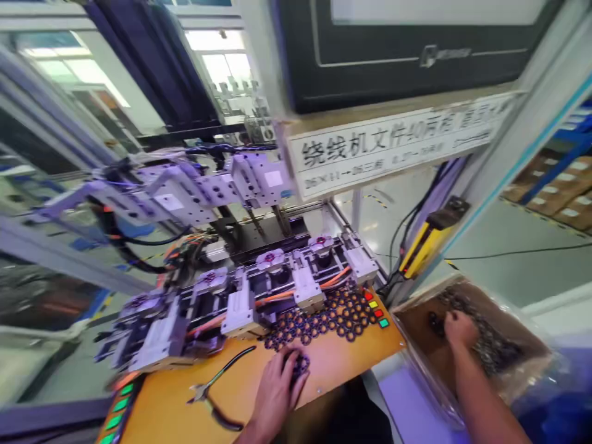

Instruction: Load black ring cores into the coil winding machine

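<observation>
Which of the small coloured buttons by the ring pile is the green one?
The green button, last in the row and nearest the cardboard box. The red ones and the yellow one sit farther up the row, toward the machine.

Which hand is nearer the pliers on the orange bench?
Left. The left hand rests on the bench just right of the pliers; the right hand is inside the cardboard box.

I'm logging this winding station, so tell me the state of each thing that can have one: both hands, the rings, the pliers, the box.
left hand: palm down on the orange table, fingers over a few black rings.
right hand: down inside the cardboard box, fingers curled; grip unclear.
ring pile: loose, spread at the machine's foot.
pliers: lying flat, untouched.
cardboard box: open, plastic-lined, holding rings.
</observation>
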{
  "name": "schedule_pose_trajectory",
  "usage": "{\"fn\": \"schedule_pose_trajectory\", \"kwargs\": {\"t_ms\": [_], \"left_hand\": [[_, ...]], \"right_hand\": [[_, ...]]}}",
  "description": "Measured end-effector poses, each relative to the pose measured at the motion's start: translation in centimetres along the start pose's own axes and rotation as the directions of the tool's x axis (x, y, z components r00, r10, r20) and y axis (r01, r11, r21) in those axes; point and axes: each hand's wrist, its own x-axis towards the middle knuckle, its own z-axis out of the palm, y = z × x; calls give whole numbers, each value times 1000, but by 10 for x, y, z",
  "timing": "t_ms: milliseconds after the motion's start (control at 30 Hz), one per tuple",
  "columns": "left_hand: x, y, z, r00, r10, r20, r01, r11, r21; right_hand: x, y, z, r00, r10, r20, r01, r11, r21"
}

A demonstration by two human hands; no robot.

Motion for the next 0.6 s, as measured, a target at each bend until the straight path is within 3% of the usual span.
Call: {"fn": "schedule_pose_trajectory", "kwargs": {"t_ms": [100, 167, 200, 233, 267, 300, 367, 433, 500, 600], "left_hand": [[1, 4, 2, 997, -59, 49, 56, 997, 56], [2, 5, 5, 992, -94, 84, 87, 993, 75], [2, 6, 6, 989, -103, 103, 96, 993, 75], [2, 6, 7, 987, -107, 120, 99, 993, 70], [1, 7, 8, 985, -107, 135, 100, 993, 61], [0, 8, 8, 984, -107, 145, 100, 994, 50], [-2, 9, 7, 983, -102, 155, 99, 995, 27], [-2, 11, 5, 983, -99, 155, 99, 995, 6], [0, 12, 5, 984, -96, 151, 99, 995, -14], [8, 15, 6, 984, -96, 149, 102, 994, -32]], "right_hand": [[-10, -47, -18, 988, -42, -148, 57, 994, 94], [-43, -93, -32, 962, -232, -144, 255, 952, 171], [-66, -119, -39, 915, -387, -112, 402, 890, 214], [-91, -144, -45, 774, -631, -52, 618, 736, 274], [-115, -168, -49, 619, -785, 15, 745, 593, 307], [-137, -189, -52, 549, -835, 42, 793, 536, 290], [-166, -221, -52, 577, -814, 69, 785, 576, 228], [-175, -236, -48, 677, -732, 70, 722, 680, 131], [-172, -239, -43, 730, -679, 72, 677, 734, 59], [-167, -234, -41, 714, -694, 88, 695, 719, 27]]}}
